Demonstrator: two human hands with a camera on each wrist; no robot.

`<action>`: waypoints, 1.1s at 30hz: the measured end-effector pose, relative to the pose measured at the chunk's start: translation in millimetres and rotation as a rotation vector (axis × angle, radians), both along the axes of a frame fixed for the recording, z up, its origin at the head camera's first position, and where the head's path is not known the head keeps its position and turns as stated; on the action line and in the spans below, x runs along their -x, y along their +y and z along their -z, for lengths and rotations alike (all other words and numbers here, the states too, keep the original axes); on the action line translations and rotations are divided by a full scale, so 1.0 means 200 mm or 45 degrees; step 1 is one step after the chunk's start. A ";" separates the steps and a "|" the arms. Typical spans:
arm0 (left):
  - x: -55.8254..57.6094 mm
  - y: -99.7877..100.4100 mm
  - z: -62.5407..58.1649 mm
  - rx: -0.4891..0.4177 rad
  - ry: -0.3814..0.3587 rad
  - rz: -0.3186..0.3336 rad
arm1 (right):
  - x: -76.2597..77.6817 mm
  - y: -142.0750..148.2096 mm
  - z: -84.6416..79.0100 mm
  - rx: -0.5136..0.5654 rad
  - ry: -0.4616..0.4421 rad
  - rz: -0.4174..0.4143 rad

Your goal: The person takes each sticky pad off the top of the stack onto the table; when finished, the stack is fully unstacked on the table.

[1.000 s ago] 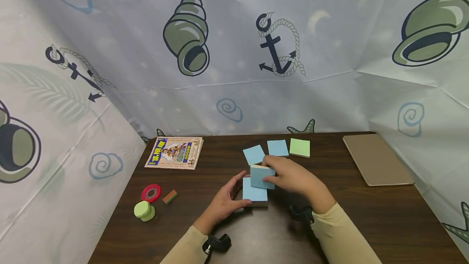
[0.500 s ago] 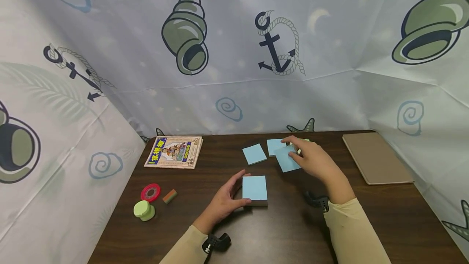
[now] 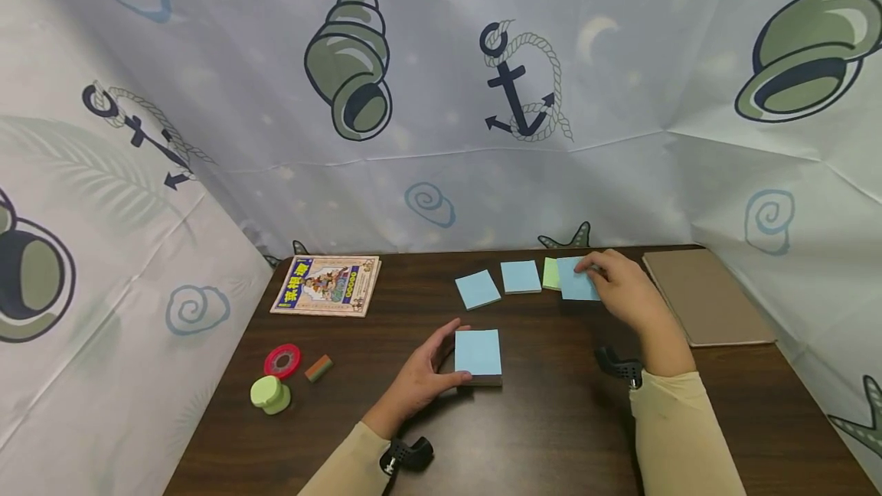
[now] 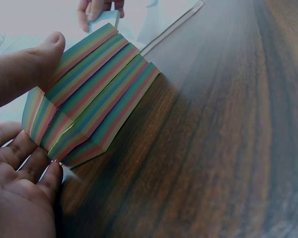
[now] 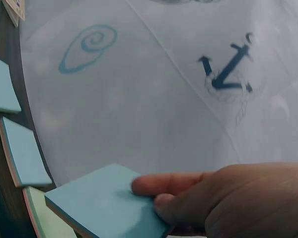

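Observation:
My left hand (image 3: 416, 387) grips a stack of sticky note pads (image 3: 478, 353) standing on the table, thumb on one side and fingers on the other. The top of that stack is blue; its striped, multicoloured edges (image 4: 92, 91) show in the left wrist view. At the back right, my right hand (image 3: 625, 293) pinches a single blue sticky note pad (image 3: 576, 282) near its right edge. This pad partly covers a green sticky note pad (image 3: 550, 274). Left of the green one lie two blue pads, one straight (image 3: 521, 277) and one turned askew (image 3: 477, 289).
A brown flat board (image 3: 710, 298) lies at the right, close to my right hand. On the left are an illustrated booklet (image 3: 327, 286), a red ring-shaped roll (image 3: 282, 361), a small striped block (image 3: 319, 369) and a light green lidded container (image 3: 271, 395). A printed cloth (image 3: 441, 98) hangs behind the table.
My right hand has lifted a blue pad off the stack and carried it back and to the right, past the two blue pads to the green one. My left hand stays at the stack.

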State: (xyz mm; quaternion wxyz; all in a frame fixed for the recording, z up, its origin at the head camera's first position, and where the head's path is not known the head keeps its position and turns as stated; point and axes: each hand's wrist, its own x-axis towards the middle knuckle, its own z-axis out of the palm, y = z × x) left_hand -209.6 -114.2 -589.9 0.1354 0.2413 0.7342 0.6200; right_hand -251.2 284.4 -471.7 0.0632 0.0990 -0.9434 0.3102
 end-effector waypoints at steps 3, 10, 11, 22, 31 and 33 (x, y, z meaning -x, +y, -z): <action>0.00 0.00 0.00 0.007 -0.003 -0.004 | 0.02 0.05 0.03 0.026 0.010 0.065; 0.00 0.01 -0.01 -0.012 -0.014 -0.011 | 0.07 0.14 0.11 0.073 -0.019 0.277; 0.00 0.01 0.00 -0.010 -0.011 -0.012 | 0.07 0.15 0.12 0.080 -0.035 0.295; 0.00 0.00 0.01 -0.045 0.018 0.017 | 0.08 0.21 0.20 0.098 -0.259 0.340; 0.01 0.01 0.02 -0.050 0.016 0.021 | 0.10 0.21 0.26 0.023 -0.341 0.335; 0.01 0.00 0.02 -0.050 0.017 0.021 | 0.10 0.21 0.27 0.002 -0.376 0.336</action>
